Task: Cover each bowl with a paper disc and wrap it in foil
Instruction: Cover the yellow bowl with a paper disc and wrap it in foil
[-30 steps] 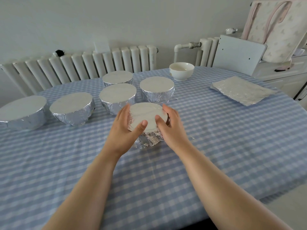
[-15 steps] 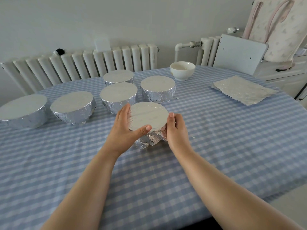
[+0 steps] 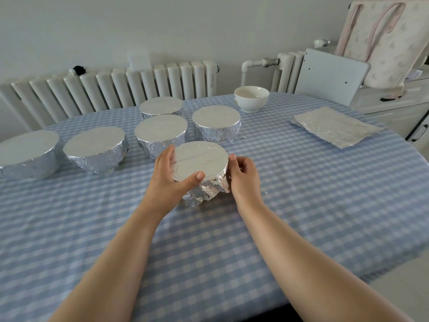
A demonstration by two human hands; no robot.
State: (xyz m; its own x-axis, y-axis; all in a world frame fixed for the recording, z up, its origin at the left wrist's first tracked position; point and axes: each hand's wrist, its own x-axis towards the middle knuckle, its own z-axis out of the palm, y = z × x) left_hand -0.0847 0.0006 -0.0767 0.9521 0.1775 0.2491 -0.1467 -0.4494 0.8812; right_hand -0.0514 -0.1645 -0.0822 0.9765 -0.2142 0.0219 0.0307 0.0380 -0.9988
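1. Foil-wrapped bowl in hand [image 3: 201,167]: a round bowl with a flat silver top, standing on the blue-and-white checked tablecloth [image 3: 301,205] near the table's middle, in front of the finished ones. The foil on its near side is crumpled in loose folds, not yet pressed flat.
2. Left hand [image 3: 170,176]: fingers curved round the bowl's left side, thumb pressed on the near edge of the top.
3. Right hand [image 3: 242,175]: fingers curled against the foil on the bowl's right side, seemingly pinching or pressing it in; the fingertips themselves are hidden, so the exact grip cannot be told.
4. Finished work: five foil-covered bowls behind and to the left, namely two wide ones at far left [image 3: 27,156] and [image 3: 96,152], and three smaller ones [image 3: 161,138], [image 3: 161,107], [image 3: 216,123]. All look smooth and tight.
5. Remaining work, as judged: one bare white ceramic bowl [image 3: 251,98] waits uncovered at the far edge; a flat stack of silver foil sheets [image 3: 334,126] lies well to the right. No loose paper disc is visible.
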